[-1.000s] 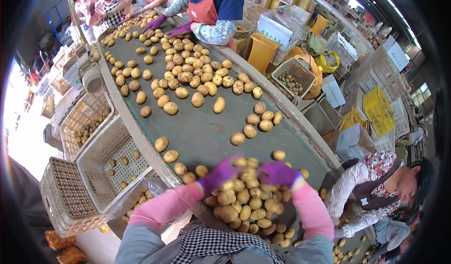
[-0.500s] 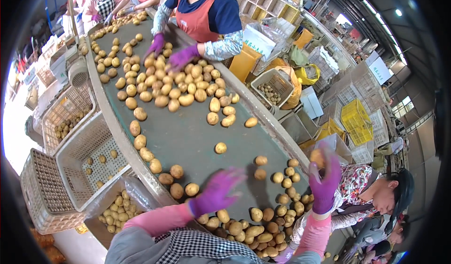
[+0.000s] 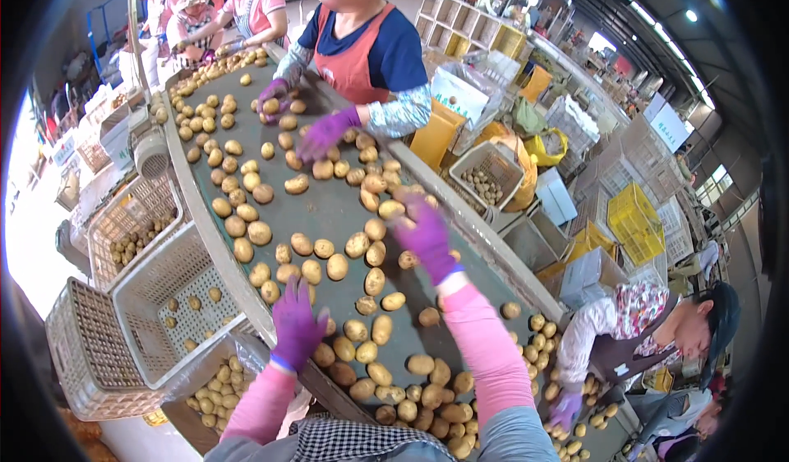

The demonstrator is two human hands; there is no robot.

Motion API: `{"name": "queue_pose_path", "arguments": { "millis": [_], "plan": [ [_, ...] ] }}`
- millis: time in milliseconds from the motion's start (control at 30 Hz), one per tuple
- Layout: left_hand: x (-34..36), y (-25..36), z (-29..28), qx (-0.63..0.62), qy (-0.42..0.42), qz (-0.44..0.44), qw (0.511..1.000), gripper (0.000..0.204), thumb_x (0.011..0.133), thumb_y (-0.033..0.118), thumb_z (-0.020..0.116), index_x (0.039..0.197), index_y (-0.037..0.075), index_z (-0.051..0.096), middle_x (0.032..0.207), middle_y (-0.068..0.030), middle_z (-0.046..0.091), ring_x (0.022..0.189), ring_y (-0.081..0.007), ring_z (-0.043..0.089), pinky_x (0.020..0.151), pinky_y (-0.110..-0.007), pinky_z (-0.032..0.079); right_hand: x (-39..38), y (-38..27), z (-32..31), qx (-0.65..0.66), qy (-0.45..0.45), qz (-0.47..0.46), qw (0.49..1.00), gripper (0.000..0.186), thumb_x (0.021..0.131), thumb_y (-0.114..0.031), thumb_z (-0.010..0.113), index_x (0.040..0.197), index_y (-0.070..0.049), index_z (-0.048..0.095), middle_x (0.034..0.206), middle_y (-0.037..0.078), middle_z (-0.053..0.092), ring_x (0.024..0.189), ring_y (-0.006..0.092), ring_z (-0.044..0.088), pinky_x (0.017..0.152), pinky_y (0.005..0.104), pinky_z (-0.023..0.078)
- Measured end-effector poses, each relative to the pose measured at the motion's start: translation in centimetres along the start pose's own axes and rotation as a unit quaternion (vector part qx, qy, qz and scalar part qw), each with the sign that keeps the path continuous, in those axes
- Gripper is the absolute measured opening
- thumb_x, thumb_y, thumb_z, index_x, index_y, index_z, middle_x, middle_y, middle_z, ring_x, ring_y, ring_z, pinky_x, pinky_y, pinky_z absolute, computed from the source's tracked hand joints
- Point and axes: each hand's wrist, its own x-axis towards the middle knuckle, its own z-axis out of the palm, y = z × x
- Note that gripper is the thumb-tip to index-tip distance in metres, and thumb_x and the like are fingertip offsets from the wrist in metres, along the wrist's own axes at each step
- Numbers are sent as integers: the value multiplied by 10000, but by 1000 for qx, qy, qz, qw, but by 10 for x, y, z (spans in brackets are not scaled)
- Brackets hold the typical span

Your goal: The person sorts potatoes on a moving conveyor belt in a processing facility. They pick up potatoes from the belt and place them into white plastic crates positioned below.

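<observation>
Many potatoes (image 3: 336, 267) lie scattered on the dark green conveyor belt (image 3: 316, 215). My left hand (image 3: 297, 324), in a purple glove, is at the belt's left edge beside some potatoes, fingers spread and nothing gripped. My right hand (image 3: 423, 236), also gloved in purple, reaches across the belt among potatoes, blurred by motion, its fingers stretched out. Below it, more potatoes (image 3: 427, 408) crowd the near part of the belt. The co-worker across from me has purple-gloved hands (image 3: 325, 137) among potatoes.
Plastic crates (image 3: 164, 306) and a lined box of potatoes (image 3: 218, 396) line the left side, near a motor (image 3: 152, 158). Sacks, cartons and yellow crates (image 3: 633, 219) stand beyond the belt. A co-worker (image 3: 625, 339) bends over it at right; several other people work farther along.
My right hand has moved from the right side forward and leftward over the belt; my left hand has shifted left. The near heap has spread out, and potatoes now dot the middle.
</observation>
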Motion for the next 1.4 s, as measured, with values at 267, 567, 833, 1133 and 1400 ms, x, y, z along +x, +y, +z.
{"name": "queue_pose_path", "arguments": {
  "millis": [267,567,833,1133,1400],
  "plan": [
    [60,4,-14,-202,-198,1,959,406,939,327,718,1254,73,691,1158,-188,700,1070,-383,684,935,-459,545,-89,8,37,-30,-256,-6,966,296,792,-368,779,916,-112,696,991,117,648,1026,354,622,925,473,480],
    [-22,141,55,-247,-307,258,882,618,864,303,820,1360,0,610,1207,-213,675,1111,-379,651,967,-489,524,-252,-29,-85,-305,-296,99,900,229,826,-367,735,928,-162,740,930,72,660,961,308,622,880,474,471],
    [-74,216,33,-468,-282,288,786,577,968,185,722,1479,8,523,1413,-209,593,1299,-324,592,1065,-441,506,-357,-59,-215,-328,-314,264,851,262,849,-390,702,813,-139,769,928,87,717,991,303,664,937,452,486],
    [7,20,-23,-62,-42,206,976,560,911,222,705,1413,10,575,1356,-242,612,1311,-412,559,1109,-525,428,-367,-112,-302,-457,-227,381,771,257,816,-335,763,1003,-162,796,1039,79,767,1004,338,692,912,472,534],
    [13,6,0,136,-95,189,968,424,924,409,681,1184,74,664,1056,-152,635,1017,-389,610,859,-542,457,-381,-213,-89,-146,-252,181,939,547,855,-316,779,1369,-179,653,1504,89,555,1382,320,532,1154,525,400]
  ]
}}
